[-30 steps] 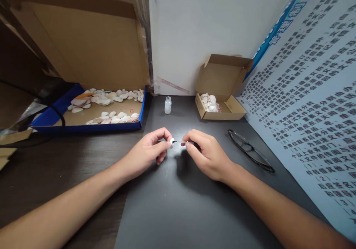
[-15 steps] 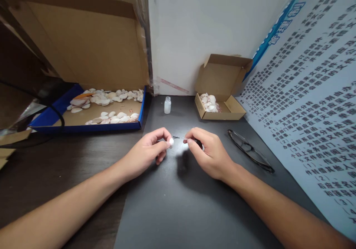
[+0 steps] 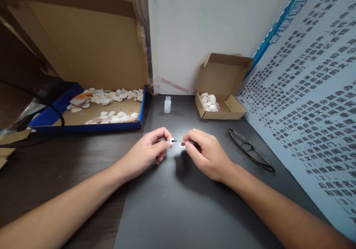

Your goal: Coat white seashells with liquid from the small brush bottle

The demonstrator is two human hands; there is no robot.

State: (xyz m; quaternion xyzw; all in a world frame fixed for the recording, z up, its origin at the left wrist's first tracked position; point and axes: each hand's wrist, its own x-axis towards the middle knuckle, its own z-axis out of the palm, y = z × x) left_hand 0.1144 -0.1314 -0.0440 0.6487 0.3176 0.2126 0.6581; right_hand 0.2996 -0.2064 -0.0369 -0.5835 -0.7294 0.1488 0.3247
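Observation:
Between the thumb and index finger of my left hand (image 3: 153, 145) is a small white shell (image 3: 171, 140), mostly covered by the fingertips. My right hand (image 3: 205, 152) pinches a thin brush (image 3: 178, 141) with a dark tip, its rear part hidden by my fingers. The tip points left and appears to touch the shell. Behind my hands a small clear bottle (image 3: 167, 105) of whitish liquid stands upright, uncapped, on the dark grey mat (image 3: 167, 208).
At the left, a blue-rimmed box (image 3: 116, 127) holds many shells, its cardboard lid raised. A smaller cardboard box (image 3: 224, 115) with shells stands open at the back right. Black-framed glasses (image 3: 250, 150) lie by my right hand. A printed sheet (image 3: 311, 104) borders the right side.
The brush tip lifted off the shell half a second ago and is back against it now. The shell turned slightly in my left fingers. The bottle stayed in place.

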